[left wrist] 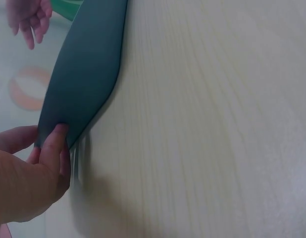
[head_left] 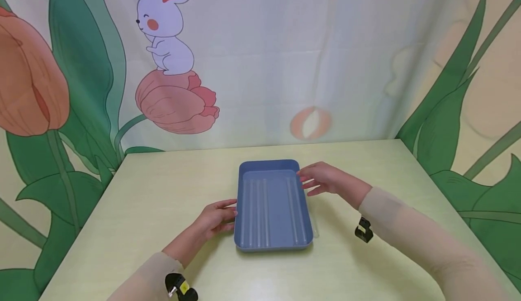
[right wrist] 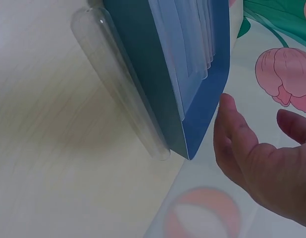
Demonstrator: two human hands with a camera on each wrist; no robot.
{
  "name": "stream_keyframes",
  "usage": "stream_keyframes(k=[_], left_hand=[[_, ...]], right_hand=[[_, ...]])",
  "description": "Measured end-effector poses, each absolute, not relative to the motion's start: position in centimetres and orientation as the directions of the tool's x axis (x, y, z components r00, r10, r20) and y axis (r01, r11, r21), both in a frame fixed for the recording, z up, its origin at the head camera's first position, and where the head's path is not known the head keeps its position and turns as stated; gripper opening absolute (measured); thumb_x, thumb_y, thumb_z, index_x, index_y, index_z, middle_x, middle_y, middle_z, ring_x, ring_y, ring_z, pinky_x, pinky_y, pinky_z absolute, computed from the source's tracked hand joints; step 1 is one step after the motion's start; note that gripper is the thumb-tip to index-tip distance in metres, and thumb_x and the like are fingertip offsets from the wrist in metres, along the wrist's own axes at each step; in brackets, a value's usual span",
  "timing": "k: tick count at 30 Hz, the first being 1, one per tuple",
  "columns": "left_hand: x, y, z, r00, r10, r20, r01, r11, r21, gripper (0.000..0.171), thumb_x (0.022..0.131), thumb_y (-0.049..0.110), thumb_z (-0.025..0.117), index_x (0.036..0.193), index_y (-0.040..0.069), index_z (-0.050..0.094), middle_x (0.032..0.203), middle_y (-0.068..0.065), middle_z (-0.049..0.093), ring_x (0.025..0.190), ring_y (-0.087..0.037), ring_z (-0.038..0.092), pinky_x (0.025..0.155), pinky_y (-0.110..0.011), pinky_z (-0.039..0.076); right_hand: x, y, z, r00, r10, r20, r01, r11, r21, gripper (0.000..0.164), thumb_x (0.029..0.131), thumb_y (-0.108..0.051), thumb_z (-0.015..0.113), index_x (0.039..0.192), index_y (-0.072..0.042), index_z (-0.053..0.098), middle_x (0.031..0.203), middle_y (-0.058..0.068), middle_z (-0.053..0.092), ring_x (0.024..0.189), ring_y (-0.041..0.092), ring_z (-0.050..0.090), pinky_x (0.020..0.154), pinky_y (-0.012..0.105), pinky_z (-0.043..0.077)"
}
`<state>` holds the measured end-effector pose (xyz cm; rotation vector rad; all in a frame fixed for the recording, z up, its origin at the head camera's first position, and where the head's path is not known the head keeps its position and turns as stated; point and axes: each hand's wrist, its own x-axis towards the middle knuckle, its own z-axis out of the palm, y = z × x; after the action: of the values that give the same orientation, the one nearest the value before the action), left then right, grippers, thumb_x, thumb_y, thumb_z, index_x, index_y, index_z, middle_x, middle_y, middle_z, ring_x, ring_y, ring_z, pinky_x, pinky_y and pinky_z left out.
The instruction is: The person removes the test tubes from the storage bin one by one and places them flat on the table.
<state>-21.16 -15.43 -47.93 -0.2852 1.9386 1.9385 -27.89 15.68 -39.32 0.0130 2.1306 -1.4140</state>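
Shallow, round-cornered blue tray (head_left: 278, 210)

Bright, soft light in the head view; dimmer, greyer wrist views.
A soft-edged shadow darkens the wood-grain tabletop (head_left: 171, 188) by the right sleeve (head_left: 407, 228); pale sheen whitens its near part; a glint marks the clear tube (right wrist: 124, 87).
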Motion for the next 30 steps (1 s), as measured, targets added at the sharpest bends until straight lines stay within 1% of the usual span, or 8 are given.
stream_keyframes(k=[3, 5, 10, 15, 21, 27, 29, 30], left_hand=[[-21.1, -15.4, -48.1, -0.903, 0.117, -0.413, -0.413, 0.027, 0.910, 0.052, 0.099, -0.002, 0.057, 0.150, -0.005, 0.046, 0.150, -0.032, 0.050, 0.104, -0.019, 0.071, 0.086, -0.035, 0.063], [-21.1, -15.4, -48.2, -0.902, 0.114, -0.417, -0.417, 0.025, 0.909, 0.052, 0.099, -0.002, 0.057, 0.150, -0.005, 0.045, 0.150, -0.032, 0.050, 0.104, -0.020, 0.071, 0.085, -0.034, 0.064], [-21.0, -15.4, -48.4, -0.903, 0.119, -0.412, -0.413, 0.019, 0.911, 0.053, 0.099, -0.003, 0.057, 0.150, -0.006, 0.045, 0.150, -0.033, 0.050, 0.103, -0.019, 0.071, 0.082, -0.032, 0.063], [-21.1, -15.5, -48.3, -0.905, 0.118, -0.409, -0.409, 0.021, 0.912, 0.053, 0.099, -0.003, 0.057, 0.150, -0.005, 0.046, 0.149, -0.033, 0.051, 0.100, -0.018, 0.071, 0.080, -0.032, 0.063], [-21.2, -15.4, -48.1, -0.904, 0.117, -0.412, -0.413, 0.021, 0.911, 0.053, 0.099, -0.002, 0.058, 0.150, -0.005, 0.046, 0.149, -0.032, 0.052, 0.100, -0.018, 0.072, 0.083, -0.033, 0.064], [-21.3, -15.4, -48.1, -0.905, 0.103, -0.414, -0.413, 0.031, 0.910, 0.052, 0.099, -0.002, 0.058, 0.149, -0.004, 0.048, 0.148, -0.032, 0.052, 0.103, -0.020, 0.072, 0.085, -0.036, 0.064], [-21.3, -15.4, -48.1, -0.905, 0.101, -0.413, -0.412, 0.030, 0.911, 0.052, 0.099, -0.002, 0.058, 0.149, -0.004, 0.048, 0.148, -0.032, 0.053, 0.102, -0.020, 0.072, 0.084, -0.036, 0.064], [-21.3, -15.3, -48.1, -0.905, 0.102, -0.413, -0.412, 0.028, 0.911, 0.052, 0.098, -0.002, 0.058, 0.149, -0.004, 0.047, 0.148, -0.032, 0.052, 0.101, -0.019, 0.072, 0.084, -0.035, 0.064]], right_hand=[[-28.0, 15.4, -39.5, -0.814, -0.311, -0.490, 0.324, 0.456, -0.829, 0.053, 0.105, -0.019, 0.052, 0.148, 0.010, 0.044, 0.140, 0.026, 0.052, 0.128, 0.037, 0.061, 0.086, 0.032, 0.063], [-28.1, 15.2, -39.6, -0.800, -0.320, -0.507, 0.337, 0.459, -0.822, 0.052, 0.104, -0.017, 0.052, 0.147, 0.010, 0.045, 0.138, 0.025, 0.052, 0.126, 0.035, 0.060, 0.093, 0.037, 0.062], [-28.2, 14.7, -40.0, -0.771, -0.341, -0.538, 0.360, 0.464, -0.809, 0.051, 0.104, -0.015, 0.050, 0.148, 0.010, 0.044, 0.150, 0.029, 0.043, 0.137, 0.041, 0.052, 0.108, 0.047, 0.054], [-28.2, 13.9, -40.7, -0.744, -0.360, -0.563, 0.372, 0.476, -0.797, 0.058, 0.103, -0.011, 0.049, 0.154, 0.011, 0.033, 0.161, 0.027, 0.036, 0.146, 0.044, 0.041, 0.115, 0.052, 0.047], [-28.2, 12.8, -41.6, -0.758, -0.306, -0.576, 0.390, 0.495, -0.777, 0.065, 0.100, -0.009, 0.056, 0.156, 0.009, 0.028, 0.157, 0.025, 0.043, 0.130, 0.035, 0.052, 0.108, 0.052, 0.052], [-28.4, 12.2, -42.4, -0.776, -0.262, -0.574, 0.385, 0.524, -0.760, 0.063, 0.098, -0.002, 0.059, 0.154, 0.010, 0.033, 0.136, 0.025, 0.055, 0.110, 0.028, 0.059, 0.098, 0.048, 0.059], [-28.4, 12.0, -42.4, -0.776, -0.259, -0.575, 0.388, 0.523, -0.759, 0.061, 0.098, -0.001, 0.059, 0.153, 0.011, 0.034, 0.136, 0.025, 0.055, 0.106, 0.027, 0.059, 0.097, 0.047, 0.060], [-28.4, 12.0, -42.4, -0.774, -0.261, -0.576, 0.389, 0.523, -0.759, 0.061, 0.098, -0.001, 0.058, 0.153, 0.011, 0.033, 0.142, 0.027, 0.053, 0.108, 0.028, 0.060, 0.098, 0.047, 0.059]])
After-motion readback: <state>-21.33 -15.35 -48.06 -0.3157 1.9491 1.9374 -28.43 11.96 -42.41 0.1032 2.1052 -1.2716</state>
